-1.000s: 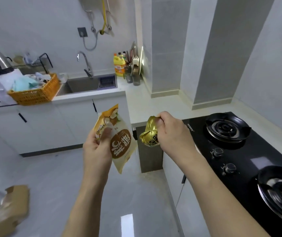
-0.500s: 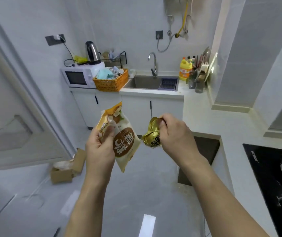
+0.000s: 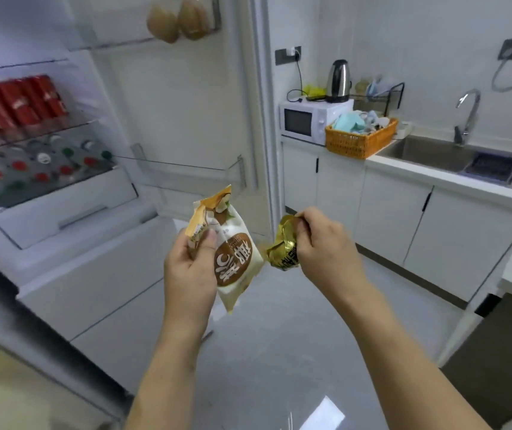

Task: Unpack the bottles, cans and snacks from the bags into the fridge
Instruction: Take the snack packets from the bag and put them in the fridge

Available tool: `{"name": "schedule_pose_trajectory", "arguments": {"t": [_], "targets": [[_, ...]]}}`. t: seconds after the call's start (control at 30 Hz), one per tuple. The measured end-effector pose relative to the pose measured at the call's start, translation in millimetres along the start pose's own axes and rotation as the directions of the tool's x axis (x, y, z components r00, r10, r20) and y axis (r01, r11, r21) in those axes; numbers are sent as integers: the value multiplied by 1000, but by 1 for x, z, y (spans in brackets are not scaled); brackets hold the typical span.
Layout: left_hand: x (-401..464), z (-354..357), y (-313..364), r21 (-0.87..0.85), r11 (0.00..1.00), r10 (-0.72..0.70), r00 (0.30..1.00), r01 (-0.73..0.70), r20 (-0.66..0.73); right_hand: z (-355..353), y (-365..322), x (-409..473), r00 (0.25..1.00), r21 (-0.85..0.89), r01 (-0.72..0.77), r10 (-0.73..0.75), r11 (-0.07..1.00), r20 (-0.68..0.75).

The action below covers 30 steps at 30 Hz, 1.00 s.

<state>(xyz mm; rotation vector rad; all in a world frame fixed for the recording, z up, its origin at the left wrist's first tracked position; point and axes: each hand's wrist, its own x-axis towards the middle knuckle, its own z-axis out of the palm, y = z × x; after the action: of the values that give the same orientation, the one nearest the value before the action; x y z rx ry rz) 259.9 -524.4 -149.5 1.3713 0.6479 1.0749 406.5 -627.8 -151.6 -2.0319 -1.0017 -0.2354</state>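
Observation:
My left hand (image 3: 191,268) grips a white and brown snack packet (image 3: 233,259) by its upper left corner. My right hand (image 3: 326,246) pinches a small gold foil snack packet (image 3: 282,249) by its crumpled top. Both packets hang at chest height in front of the open fridge (image 3: 62,212). Inside, red cans (image 3: 15,103) stand on an upper shelf, and bottles with red, green and white caps (image 3: 40,169) lie on the shelf below. The open fridge door (image 3: 186,103) has a bare lower rack just above the packets and two brown bags (image 3: 180,20) in its top rack.
A white microwave (image 3: 307,122) with a kettle (image 3: 338,80) on top stands on the counter to the right. Beside it are an orange basket (image 3: 357,141) and a steel sink (image 3: 453,156) with a tap. White cabinets run below; grey floor lies between.
The view has swung left from the stove and sink counter to the open fridge. Both hands keep their hold on the same two packets, still side by side.

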Motion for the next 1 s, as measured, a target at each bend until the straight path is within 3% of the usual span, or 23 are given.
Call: {"name": "schedule_pose_trajectory", "arguments": {"t": [0.33,0.5,0.73,1.0], "targets": [[16,-131,23,81,992,113,954,-94,-279,97,-101,7,972,182,168,-194,969,136],[26,-169,17,132,989,106,923,-61,-369,133,-130,14,945,265,200,-257,943,201],[65,-180,16,178,982,128,893,-55,-432,172,-141,52,913,355,184,-293,917,283],[139,-154,5,208,976,150,888,-63,-434,202,-121,130,916,366,171,-284,915,283]]}}
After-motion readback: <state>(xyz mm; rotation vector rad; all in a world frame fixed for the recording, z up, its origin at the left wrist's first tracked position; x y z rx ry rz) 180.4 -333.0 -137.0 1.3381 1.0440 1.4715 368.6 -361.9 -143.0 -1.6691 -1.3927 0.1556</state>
